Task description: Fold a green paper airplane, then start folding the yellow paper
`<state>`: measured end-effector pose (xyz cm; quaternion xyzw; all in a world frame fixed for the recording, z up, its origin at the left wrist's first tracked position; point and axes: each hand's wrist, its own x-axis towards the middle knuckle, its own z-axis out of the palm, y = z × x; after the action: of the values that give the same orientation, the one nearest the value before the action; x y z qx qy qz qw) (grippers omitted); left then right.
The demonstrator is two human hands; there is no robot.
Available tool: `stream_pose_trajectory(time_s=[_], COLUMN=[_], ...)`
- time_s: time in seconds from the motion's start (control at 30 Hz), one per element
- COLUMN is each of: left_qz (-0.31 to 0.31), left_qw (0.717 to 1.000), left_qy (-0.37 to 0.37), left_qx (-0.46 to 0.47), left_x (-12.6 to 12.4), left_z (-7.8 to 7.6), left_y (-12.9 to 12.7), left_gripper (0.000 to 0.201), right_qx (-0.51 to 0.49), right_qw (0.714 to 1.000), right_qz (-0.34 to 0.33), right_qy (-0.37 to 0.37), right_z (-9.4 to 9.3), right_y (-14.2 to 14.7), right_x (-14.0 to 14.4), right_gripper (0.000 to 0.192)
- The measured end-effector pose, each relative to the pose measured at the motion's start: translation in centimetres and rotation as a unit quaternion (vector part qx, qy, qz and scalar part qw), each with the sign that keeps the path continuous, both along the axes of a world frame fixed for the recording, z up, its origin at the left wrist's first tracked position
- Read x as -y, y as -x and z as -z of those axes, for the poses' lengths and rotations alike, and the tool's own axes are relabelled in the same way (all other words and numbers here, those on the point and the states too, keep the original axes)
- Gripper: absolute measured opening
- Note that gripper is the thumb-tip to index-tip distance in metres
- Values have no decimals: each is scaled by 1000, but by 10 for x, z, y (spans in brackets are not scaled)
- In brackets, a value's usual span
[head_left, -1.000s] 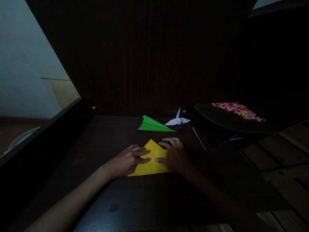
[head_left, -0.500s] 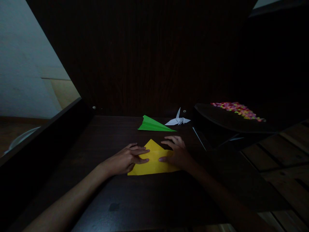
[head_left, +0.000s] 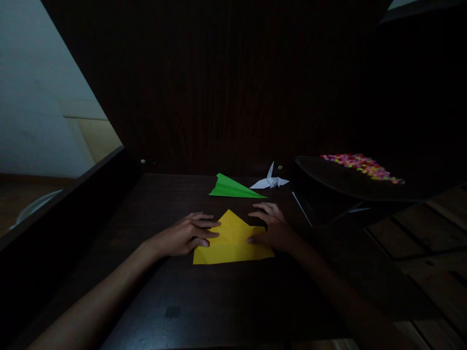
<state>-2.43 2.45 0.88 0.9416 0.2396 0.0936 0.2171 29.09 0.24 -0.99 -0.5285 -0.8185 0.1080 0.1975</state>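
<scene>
Yellow paper (head_left: 233, 243) lies flat on the dark surface (head_left: 226, 296), folded into a house-like outline with its peak at 12 o'clock and a straight lower edge toward the person. Both hands are open and spread flat, clamped on nothing. The left hand (head_left: 182, 236) rests at the sheet's 9 o'clock side, its fingertips (head_left: 213, 224) on the paper near the peak's left slope. The right hand (head_left: 275, 228) sits at the 3 o'clock side, thumb pressed on the right portion of the sheet and fingers arched over its upper right edge.

To my eye the step in hand is flattening and sharpening creases. Doing it well means keeping 1 hand pinning the sheet so it cannot slide, while the other runs along the fold from the centre outward. Pressure should be firm and even, with the slopes meeting cleanly at the peak; whether they are truly symmetrical is hard to judge in this dim light.

At 12 o'clock beyond the sheet, well apart from it, lie a green plane (head_left: 233, 187) and, just to its right, a white crane (head_left: 270, 181). Far at 2 o'clock, a dark tray (head_left: 328, 180) holds small colourful bits (head_left: 361, 165).
</scene>
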Motion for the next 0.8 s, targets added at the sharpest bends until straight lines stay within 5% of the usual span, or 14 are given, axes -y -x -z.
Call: stream_pose_trajectory(time_s=[0.8], left_qz=[0], left_qw=[997], left_qy=[67], left_qx=[-29], left_x=[-4], left_z=[-8], left_y=[15], left_gripper=[51], right_qx=[50], right_qw=[996], right_qz=[-3], right_qy=[77], right_z=[-10], right_y=[-33], right_x=[-3], right_gripper=[64])
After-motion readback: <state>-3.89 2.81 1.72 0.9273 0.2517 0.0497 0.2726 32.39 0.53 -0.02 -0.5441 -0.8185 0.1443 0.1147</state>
